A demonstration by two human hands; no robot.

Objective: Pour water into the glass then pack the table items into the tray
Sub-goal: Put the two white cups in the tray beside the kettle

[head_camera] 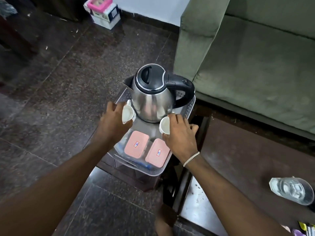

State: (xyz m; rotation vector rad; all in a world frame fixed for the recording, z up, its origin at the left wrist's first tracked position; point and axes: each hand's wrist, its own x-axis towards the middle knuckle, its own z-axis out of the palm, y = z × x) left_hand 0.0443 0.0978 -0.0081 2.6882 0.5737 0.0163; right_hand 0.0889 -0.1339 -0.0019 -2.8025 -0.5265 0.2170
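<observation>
- White cups: the left hand (113, 119) grips one cup (127, 114), the right hand (180, 133) the other cup (165, 125), both tipped, flanking the kettle (153, 94).
- Both hover over the tray (190, 109); pink-lidded boxes (136, 144) lie beneath the wrists.
- Filled glass (292, 190) sits on the counter (238, 159), behind the right hand.

Hands gripping cups (127, 114), kettle (153, 96), tray (190, 108)

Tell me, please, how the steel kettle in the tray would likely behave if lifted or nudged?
The kettle looks rigid, and probably heavy if water remains. Its polished steel seems slippery, so the black handle is safer. Tall on the tray, it might tip if shoved.
</observation>
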